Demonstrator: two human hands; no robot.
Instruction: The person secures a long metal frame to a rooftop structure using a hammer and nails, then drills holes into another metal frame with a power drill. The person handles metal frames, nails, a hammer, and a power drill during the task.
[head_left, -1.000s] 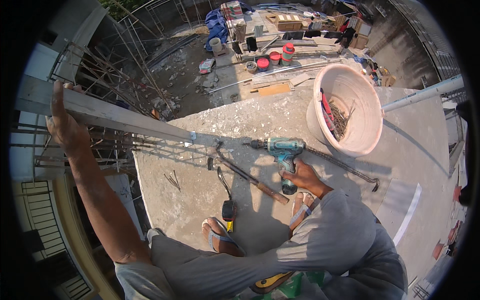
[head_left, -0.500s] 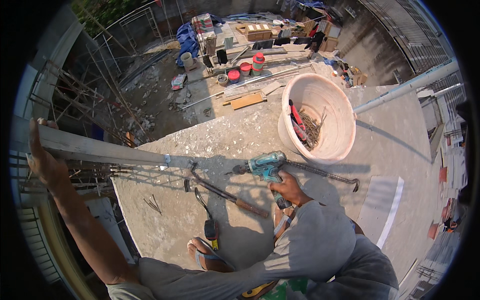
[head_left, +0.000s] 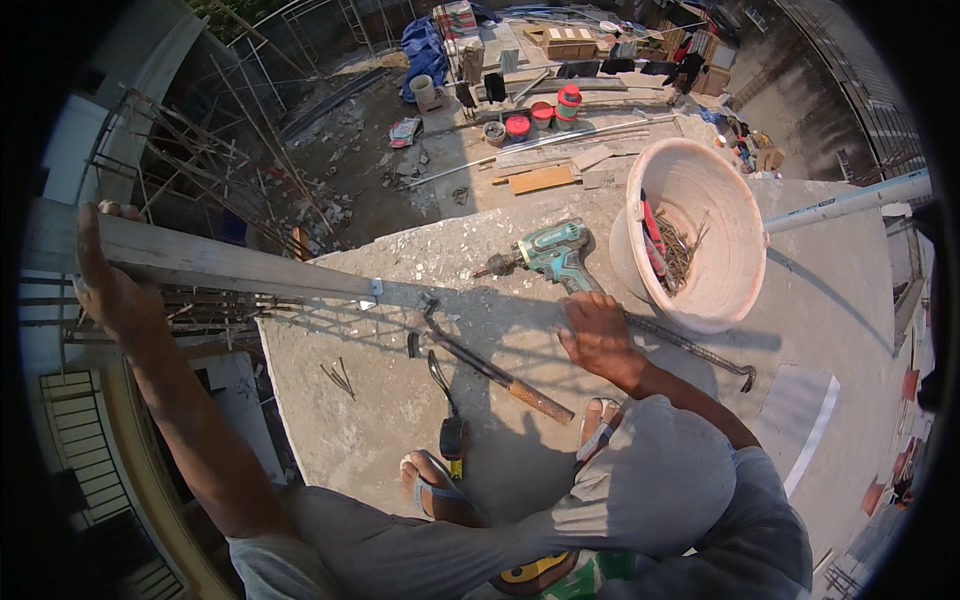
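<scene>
While I, from afar, have the left hand (head_left: pixel 122 302) curled round the long grey beam (head_left: pixel 230 262) at frame left, seemingly to steady it, my right hand (head_left: pixel 605 338) clasps the teal-and-black drill (head_left: pixel 556 247) near centre by its lower handle.

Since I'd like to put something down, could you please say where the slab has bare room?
Bare concrete lies between the loose nails and the tape measure, and right of the bucket, beyond the white strip. It is crowded around the drill, right hand, crowbar and bucket.
</scene>
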